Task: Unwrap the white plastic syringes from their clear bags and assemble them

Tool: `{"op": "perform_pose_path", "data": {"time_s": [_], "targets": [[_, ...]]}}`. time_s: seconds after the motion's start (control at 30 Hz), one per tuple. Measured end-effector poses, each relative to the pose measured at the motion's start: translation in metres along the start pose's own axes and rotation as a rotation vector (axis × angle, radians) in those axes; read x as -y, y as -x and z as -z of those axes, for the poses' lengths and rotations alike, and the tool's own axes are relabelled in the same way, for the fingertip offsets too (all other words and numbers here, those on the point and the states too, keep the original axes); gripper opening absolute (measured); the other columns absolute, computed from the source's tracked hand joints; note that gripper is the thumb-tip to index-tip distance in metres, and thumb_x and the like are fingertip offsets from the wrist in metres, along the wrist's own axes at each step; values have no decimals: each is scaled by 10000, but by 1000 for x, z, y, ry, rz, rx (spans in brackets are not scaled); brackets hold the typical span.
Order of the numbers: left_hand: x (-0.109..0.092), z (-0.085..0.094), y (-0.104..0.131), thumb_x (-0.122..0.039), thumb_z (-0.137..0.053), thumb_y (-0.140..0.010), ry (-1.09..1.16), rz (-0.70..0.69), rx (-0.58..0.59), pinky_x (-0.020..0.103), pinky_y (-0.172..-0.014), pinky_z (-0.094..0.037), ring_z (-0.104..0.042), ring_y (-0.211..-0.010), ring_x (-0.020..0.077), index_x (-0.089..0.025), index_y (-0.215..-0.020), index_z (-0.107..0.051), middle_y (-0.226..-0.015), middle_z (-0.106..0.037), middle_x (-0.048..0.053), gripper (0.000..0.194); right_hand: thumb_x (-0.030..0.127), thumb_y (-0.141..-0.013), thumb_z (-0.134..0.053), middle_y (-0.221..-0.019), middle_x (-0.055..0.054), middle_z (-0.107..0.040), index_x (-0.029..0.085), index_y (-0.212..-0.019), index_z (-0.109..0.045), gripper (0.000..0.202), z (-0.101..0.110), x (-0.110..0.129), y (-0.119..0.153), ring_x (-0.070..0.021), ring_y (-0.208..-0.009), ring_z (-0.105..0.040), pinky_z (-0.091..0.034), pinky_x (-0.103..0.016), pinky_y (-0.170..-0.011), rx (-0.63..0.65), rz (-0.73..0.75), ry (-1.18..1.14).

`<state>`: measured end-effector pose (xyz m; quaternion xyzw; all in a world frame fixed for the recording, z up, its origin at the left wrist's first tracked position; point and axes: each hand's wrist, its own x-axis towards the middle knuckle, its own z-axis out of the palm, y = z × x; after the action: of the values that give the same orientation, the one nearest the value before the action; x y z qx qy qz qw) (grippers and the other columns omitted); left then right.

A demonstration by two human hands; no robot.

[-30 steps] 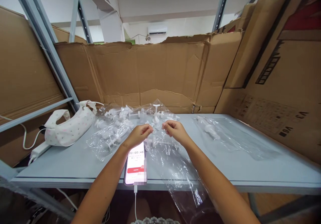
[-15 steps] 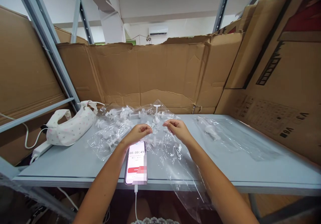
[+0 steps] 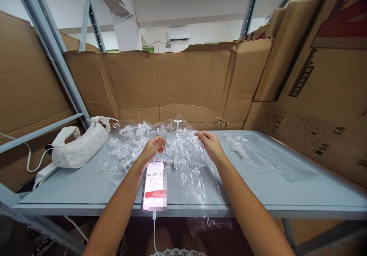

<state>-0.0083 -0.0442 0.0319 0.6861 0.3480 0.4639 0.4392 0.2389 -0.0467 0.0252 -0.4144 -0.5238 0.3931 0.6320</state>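
Observation:
My right hand [image 3: 211, 145] pinches the upper edge of a clear plastic bag [image 3: 190, 183], which stretches toward me over the table's front edge. To its left, my left hand [image 3: 155, 149] is closed with its fingers curled; what they hold, if anything, I cannot make out. Between and below the hands lies a clear plastic syringe [image 3: 177, 162], partly behind the film. Another syringe with a T-shaped white end [image 3: 178, 123] stands up behind the hands. A pile of clear syringes and plastic parts [image 3: 137, 131] spreads on crumpled film left of my left hand.
A phone [image 3: 155, 187] showing a timer lies at the front edge, its cable hanging down. At left sits a white dotted fabric item [image 3: 78, 149] beside a power strip [image 3: 44, 175]. More bagged parts [image 3: 239, 147] lie right. Cardboard walls [image 3: 166, 83] enclose the grey table [image 3: 272, 194].
My right hand has moved slightly right and farther back, drawing the bag's edge up across the syringes. My left hand has shifted left, away from the right one. The bag's hanging end has risen.

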Motion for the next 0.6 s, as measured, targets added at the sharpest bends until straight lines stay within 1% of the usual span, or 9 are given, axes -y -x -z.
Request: {"op": "perform_pose_path", "data": {"time_s": [0.1, 0.17, 0.2, 0.23, 0.3, 0.37, 0.47, 0.53, 0.6], "targets": [[0, -3, 1, -599, -532, -789, 31, 61, 170, 243, -598, -438, -540, -588, 95, -135, -969, -663, -740, -643, 53, 514, 525, -680, -649, -537, 38, -461, 179, -754, -646, 354, -2, 0, 1, -80, -465, -364, -296, -236, -444, -20, -3, -35], [0, -7, 3, -591, -546, -784, 40, 118, 290, 256, -615, -459, -567, -609, 106, -128, -967, -688, -783, -670, 81, 517, 527, -673, -656, -554, 30, -484, 180, -761, -645, 358, -4, -1, 1, -84, -470, -387, -311, -239, -446, -52, 1, -65], [0, -9, 3, -571, -568, -778, 40, 142, 323, 258, -617, -466, -571, -610, 107, -129, -946, -700, -779, -676, 83, 491, 529, -668, -661, -569, 25, -501, 181, -779, -647, 366, -5, -1, 1, -88, -478, -407, -320, -241, -448, -58, 1, -78], [1, -10, 3, -547, -593, -770, 36, 156, 330, 255, -612, -468, -569, -602, 105, -133, -922, -710, -762, -678, 78, 455, 534, -664, -664, -586, 18, -520, 182, -806, -649, 381, -5, -2, 1, -95, -489, -434, -333, -242, -454, -56, -4, -90], [3, -11, 3, -506, -621, -762, 13, 150, 273, 241, -587, -458, -551, -577, 96, -140, -867, -719, -718, -675, 60, 393, 554, -669, -656, -632, 0, -563, 184, -887, -649, 429, -6, -2, 2, -117, -533, -507, -374, -249, -480, -21, -32, -121], [4, -11, 1, -499, -613, -762, -10, 108, 171, 226, -553, -433, -530, -549, 88, -135, -792, -712, -691, -672, 52, 379, 564, -686, -646, -708, -23, -612, 192, -1000, -632, 488, -7, -1, 3, -139, -595, -575, -417, -261, -526, 40, -72, -159], [1, -8, -1, -502, -597, -755, -24, 57, 33, 215, -510, -388, -505, -512, 82, -126, -722, -682, -653, -663, 45, 387, 541, -681, -675, -822, -49, -655, 208, -1106, -595, 546, -10, 2, 7, -154, -647, -618, -448, -276, -568, 125, -127, -186], [-1, -8, -1, -492, -586, -755, -26, 46, -23, 215, -498, -370, -490, -493, 80, -125, -700, -665, -622, -651, 38, 379, 520, -660, -705, -823, -47, -658, 200, -1045, -614, 509, -11, 3, 8, -150, -632, -613, -442, -274, -555, 163, -148, -164], [-3, -8, -1, -468, -578, -755, -34, 47, -52, 214, -492, -357, -481, -483, 78, -126, -682, -653, -601, -639, 31, 358, 507, -637, -725, -745, -30, -643, 177, -890, -635, 425, -12, 2, 8, -132, -579, -585, -418, -263, -530, 189, -139, -117]]}}
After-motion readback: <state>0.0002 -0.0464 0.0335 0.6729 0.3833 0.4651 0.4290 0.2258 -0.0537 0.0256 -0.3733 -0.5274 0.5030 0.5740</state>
